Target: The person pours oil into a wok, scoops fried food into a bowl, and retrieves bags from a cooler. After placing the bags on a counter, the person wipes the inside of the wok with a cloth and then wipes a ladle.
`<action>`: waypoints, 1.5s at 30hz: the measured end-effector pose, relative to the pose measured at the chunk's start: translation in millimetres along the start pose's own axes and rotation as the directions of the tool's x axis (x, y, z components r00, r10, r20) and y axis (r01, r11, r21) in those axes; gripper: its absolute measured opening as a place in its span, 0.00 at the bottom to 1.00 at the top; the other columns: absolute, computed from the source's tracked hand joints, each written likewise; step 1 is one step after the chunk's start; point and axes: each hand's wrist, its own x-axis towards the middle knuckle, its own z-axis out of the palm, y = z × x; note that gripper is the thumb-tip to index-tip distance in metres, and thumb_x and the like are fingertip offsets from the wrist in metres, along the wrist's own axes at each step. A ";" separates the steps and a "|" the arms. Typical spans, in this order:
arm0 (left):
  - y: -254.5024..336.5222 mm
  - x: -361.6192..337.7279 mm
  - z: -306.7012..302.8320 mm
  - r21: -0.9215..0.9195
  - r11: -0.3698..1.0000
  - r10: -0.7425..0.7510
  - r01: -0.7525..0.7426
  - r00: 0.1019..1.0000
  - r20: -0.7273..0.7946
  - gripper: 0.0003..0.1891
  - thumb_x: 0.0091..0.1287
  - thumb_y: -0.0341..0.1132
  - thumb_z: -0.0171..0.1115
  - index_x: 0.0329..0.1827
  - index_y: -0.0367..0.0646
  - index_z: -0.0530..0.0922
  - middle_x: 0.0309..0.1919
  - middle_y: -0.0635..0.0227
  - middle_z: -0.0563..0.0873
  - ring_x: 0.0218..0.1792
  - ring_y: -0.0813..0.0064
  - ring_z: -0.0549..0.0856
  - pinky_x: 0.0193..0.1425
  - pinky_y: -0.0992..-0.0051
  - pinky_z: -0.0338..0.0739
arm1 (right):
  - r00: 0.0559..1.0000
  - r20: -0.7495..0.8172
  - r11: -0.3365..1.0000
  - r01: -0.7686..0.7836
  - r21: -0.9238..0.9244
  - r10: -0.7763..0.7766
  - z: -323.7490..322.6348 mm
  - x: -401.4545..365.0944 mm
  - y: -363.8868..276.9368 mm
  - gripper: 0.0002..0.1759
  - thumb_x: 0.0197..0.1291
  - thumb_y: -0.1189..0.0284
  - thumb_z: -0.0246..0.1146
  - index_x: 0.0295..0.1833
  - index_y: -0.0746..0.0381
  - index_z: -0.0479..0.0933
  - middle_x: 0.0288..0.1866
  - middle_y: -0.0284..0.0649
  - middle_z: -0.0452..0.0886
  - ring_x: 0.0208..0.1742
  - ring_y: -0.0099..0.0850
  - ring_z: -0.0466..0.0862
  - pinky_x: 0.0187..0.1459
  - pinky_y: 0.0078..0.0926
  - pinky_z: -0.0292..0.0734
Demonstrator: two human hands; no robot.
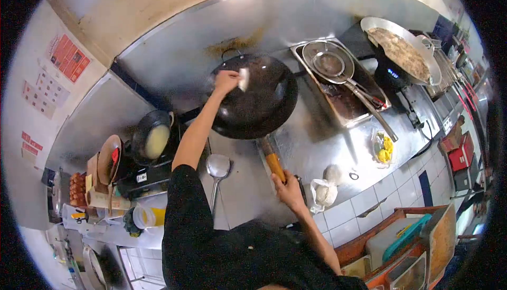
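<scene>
A large black wok (256,108) stands on the steel counter, tilted a little. My left hand (227,81) is over the wok's upper left part, its fingers closed on a small white cloth or paper (243,80) near the inner surface. Lower down, my right hand (288,188) is wrapped round the wok's wooden handle (274,163). A metal ladle (218,166) lies to the left of the handle. Beside my right hand are white bundles (325,191).
Strainers (330,63) rest on a metal tray (343,118) at the right. Beyond them is a wide pan of bubbling liquid (401,50). A smaller wok (152,137) with pale liquid, brown eggs (77,188) and a yellow-filled container (148,217) are at the left.
</scene>
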 end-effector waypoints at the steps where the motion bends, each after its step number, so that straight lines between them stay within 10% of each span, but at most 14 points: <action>1: -0.5 11.0 -10.6 0.114 0.993 0.028 -0.007 0.983 -0.180 0.12 0.52 0.41 0.71 0.33 0.43 0.87 0.32 0.60 0.88 0.32 0.60 0.87 0.40 0.65 0.80 | 0.999 -0.012 0.997 0.038 -0.062 -0.039 0.7 -0.6 1.9 0.23 0.64 0.56 0.61 0.47 0.68 0.72 0.22 0.33 0.73 0.21 0.22 0.73 0.23 0.24 0.69; 3: 5.9 23.6 -21.2 0.128 0.991 0.024 0.027 0.924 -0.381 0.08 0.53 0.36 0.67 0.31 0.42 0.86 0.31 0.56 0.87 0.33 0.52 0.85 0.40 0.62 0.79 | 0.996 -0.035 0.986 0.080 -0.145 -0.086 -1.1 -0.2 -5.8 0.23 0.64 0.56 0.60 0.47 0.68 0.72 0.22 0.33 0.73 0.21 0.22 0.73 0.24 0.24 0.69; 6: -8.4 51.9 8.2 0.241 0.965 0.081 0.106 0.749 -0.657 0.06 0.54 0.33 0.63 0.29 0.42 0.86 0.28 0.53 0.85 0.33 0.47 0.84 0.41 0.59 0.79 | 0.996 0.047 0.996 -0.075 -0.049 0.078 1.6 -7.8 -21.4 0.28 0.63 0.53 0.59 0.52 0.69 0.73 0.34 0.58 0.81 0.39 0.53 0.83 0.40 0.41 0.75; 8: 8.9 50.7 28.0 0.143 0.978 -0.024 0.152 0.764 -0.645 0.05 0.54 0.30 0.63 0.29 0.41 0.85 0.28 0.51 0.85 0.35 0.47 0.84 0.44 0.57 0.79 | 0.999 0.014 0.997 -0.034 -0.073 0.035 8.2 -7.5 -13.9 0.21 0.65 0.58 0.60 0.48 0.67 0.72 0.22 0.34 0.73 0.21 0.22 0.73 0.24 0.25 0.69; 11: 7.2 66.7 78.9 -0.021 0.988 -0.146 0.153 0.881 -0.449 0.06 0.52 0.27 0.66 0.33 0.39 0.86 0.38 0.49 0.85 0.40 0.47 0.84 0.47 0.55 0.79 | 0.999 0.041 1.000 -0.024 -0.019 0.025 10.1 -6.6 1.2 0.20 0.65 0.59 0.60 0.49 0.67 0.72 0.22 0.34 0.73 0.20 0.22 0.73 0.23 0.25 0.68; 23: 80.1 4.7 144.9 -0.175 0.954 0.271 -0.243 0.949 0.161 0.10 0.50 0.36 0.71 0.36 0.48 0.88 0.31 0.60 0.88 0.33 0.65 0.88 0.43 0.71 0.79 | 0.999 0.036 0.998 -0.030 -0.059 0.032 2.7 -7.1 -27.6 0.25 0.65 0.57 0.60 0.50 0.70 0.71 0.24 0.36 0.74 0.23 0.23 0.73 0.25 0.25 0.68; 28: 89.4 -53.2 127.6 -0.332 0.915 0.363 -0.231 0.829 0.424 0.10 0.52 0.33 0.70 0.38 0.45 0.87 0.31 0.62 0.89 0.32 0.72 0.87 0.41 0.73 0.79 | 0.994 0.067 0.996 -0.093 0.015 0.092 -1.9 -10.4 -44.0 0.24 0.64 0.55 0.59 0.46 0.68 0.73 0.24 0.46 0.76 0.27 0.36 0.80 0.31 0.35 0.74; 36: 95.0 -131.3 -5.0 -0.255 0.965 0.252 -0.056 0.456 0.854 0.14 0.60 0.35 0.67 0.44 0.35 0.84 0.33 0.68 0.88 0.34 0.83 0.83 0.41 0.79 0.79 | 0.942 0.289 0.956 -0.229 0.186 0.169 -11.4 -26.2 -74.0 0.19 0.68 0.58 0.56 0.49 0.64 0.66 0.21 0.31 0.67 0.15 0.21 0.68 0.13 0.22 0.60; 40: 114.9 -174.1 -94.9 -0.188 0.975 0.211 -0.114 0.732 0.648 0.12 0.61 0.34 0.66 0.42 0.35 0.84 0.33 0.70 0.87 0.34 0.83 0.82 0.44 0.79 0.78 | 0.923 0.349 0.921 -0.268 0.282 0.162 -0.4 -34.4 -68.2 0.22 0.69 0.59 0.55 0.56 0.66 0.63 0.28 0.35 0.70 0.15 0.24 0.71 0.12 0.23 0.65; 45: 62.5 -268.1 -152.7 -0.683 0.729 -0.085 0.042 0.996 -0.029 0.10 0.66 0.29 0.60 0.47 0.34 0.79 0.44 0.66 0.83 0.45 0.79 0.81 0.51 0.76 0.75 | 0.877 0.479 0.795 -0.313 0.520 0.032 -15.2 -64.3 -68.8 0.32 0.69 0.49 0.51 0.64 0.63 0.60 0.34 0.40 0.71 0.25 0.29 0.79 0.25 0.27 0.76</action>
